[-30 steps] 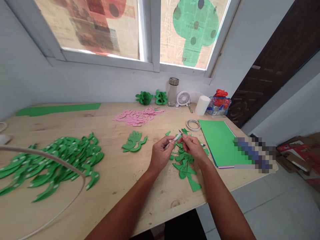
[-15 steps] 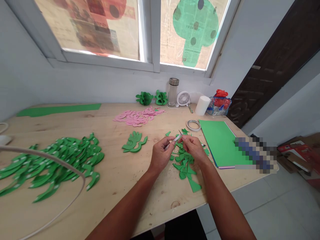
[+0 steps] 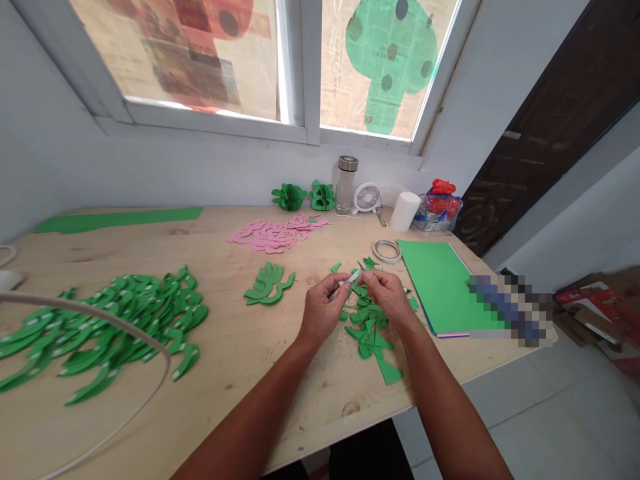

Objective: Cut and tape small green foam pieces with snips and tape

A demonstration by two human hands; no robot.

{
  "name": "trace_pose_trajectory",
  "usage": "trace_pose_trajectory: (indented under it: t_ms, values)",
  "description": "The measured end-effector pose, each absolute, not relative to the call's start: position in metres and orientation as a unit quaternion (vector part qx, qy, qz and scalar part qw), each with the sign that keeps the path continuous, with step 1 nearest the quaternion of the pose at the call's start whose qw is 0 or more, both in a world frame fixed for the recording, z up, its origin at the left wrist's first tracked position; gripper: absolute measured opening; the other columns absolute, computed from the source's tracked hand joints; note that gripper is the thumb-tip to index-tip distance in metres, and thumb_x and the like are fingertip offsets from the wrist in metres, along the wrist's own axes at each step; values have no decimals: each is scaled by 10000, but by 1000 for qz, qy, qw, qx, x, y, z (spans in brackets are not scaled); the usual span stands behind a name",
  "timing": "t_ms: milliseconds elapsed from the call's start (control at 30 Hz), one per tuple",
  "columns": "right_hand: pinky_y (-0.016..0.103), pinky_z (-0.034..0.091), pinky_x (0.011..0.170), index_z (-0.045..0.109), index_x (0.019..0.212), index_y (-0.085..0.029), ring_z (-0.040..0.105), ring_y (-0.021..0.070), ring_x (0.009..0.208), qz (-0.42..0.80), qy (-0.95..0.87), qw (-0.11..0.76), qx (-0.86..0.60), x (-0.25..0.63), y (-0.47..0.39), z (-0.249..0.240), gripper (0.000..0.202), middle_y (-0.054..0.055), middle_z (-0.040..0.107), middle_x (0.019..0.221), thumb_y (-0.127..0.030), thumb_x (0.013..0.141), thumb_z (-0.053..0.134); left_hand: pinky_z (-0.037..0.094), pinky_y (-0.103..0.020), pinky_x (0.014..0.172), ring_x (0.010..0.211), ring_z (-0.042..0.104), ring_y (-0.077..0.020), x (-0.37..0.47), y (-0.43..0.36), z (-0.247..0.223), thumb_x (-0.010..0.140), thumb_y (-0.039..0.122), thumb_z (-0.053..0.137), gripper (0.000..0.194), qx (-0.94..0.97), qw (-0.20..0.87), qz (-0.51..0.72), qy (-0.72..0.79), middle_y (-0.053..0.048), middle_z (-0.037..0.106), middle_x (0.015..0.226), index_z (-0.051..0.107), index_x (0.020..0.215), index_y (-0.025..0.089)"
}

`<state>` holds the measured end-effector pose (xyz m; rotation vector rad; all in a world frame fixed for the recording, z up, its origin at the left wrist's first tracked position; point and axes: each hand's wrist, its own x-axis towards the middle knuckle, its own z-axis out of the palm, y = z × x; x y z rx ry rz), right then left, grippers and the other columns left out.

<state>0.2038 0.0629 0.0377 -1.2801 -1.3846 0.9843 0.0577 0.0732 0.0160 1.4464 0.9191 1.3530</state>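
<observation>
Table (image 3: 225, 373): wooden, bearing all items listed below. Green pile (image 3: 125, 317): at the table's left, curved pieces with white patches, overlapping. Sheets (image 3: 440, 287): stacked at the right, green uppermost, other colours showing at the lower edge. Pink pieces (image 3: 273, 235): lying loosely overlapped towards the wall, in front of two green ornaments. Scraps (image 3: 370, 333): green, scattered beneath and between the hands, left of the sheets. Left hand (image 3: 323, 310): closed, thumb and fingers pinching the strip. Right hand (image 3: 389, 295): closed, fingertips pinching the tool. Bottle (image 3: 345, 187): upright by the wall, just beside the fan (image 3: 367, 197). Tape (image 3: 387, 260): flat, near the sheets' upper left corner. Strip (image 3: 354, 275): white, narrow, held tilted above the scraps, upper end at the tool. Tool (image 3: 360, 264): thin, dark, pointed; contact with the strip cannot be confirmed.
</observation>
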Motion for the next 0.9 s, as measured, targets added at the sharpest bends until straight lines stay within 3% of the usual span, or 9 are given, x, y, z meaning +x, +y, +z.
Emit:
trace_pose_trajectory:
  t_ms: [333, 533, 900]
  values:
    - [239, 181, 453, 593, 691, -158, 260, 82, 483, 337, -593, 488, -544, 203, 64, 36, 423, -63, 312, 504, -557, 806, 511, 343, -204, 453, 500, 430, -80, 58, 73, 16, 776, 307, 598, 218, 593, 455, 551, 370, 30, 542, 589, 687, 886, 141]
    - [236, 238, 490, 609, 735, -158, 324, 98, 549, 331, -587, 490, -552, 205, 67, 31, 399, -38, 398, 583, -549, 783, 544, 336, -202, 470, 507, 423, -80, 58, 73, 14, 777, 303, 592, 223, 586, 458, 551, 378, 32, 534, 597, 683, 909, 148]
    - [235, 206, 469, 589, 728, -159, 280, 91, 528, 355, -589, 478, -546, 203, 64, 33, 380, -57, 322, 561, -532, 786, 543, 298, -203, 457, 477, 394, -78, 56, 73, 16, 773, 297, 586, 210, 582, 467, 543, 386, 45, 475, 555, 675, 896, 152]
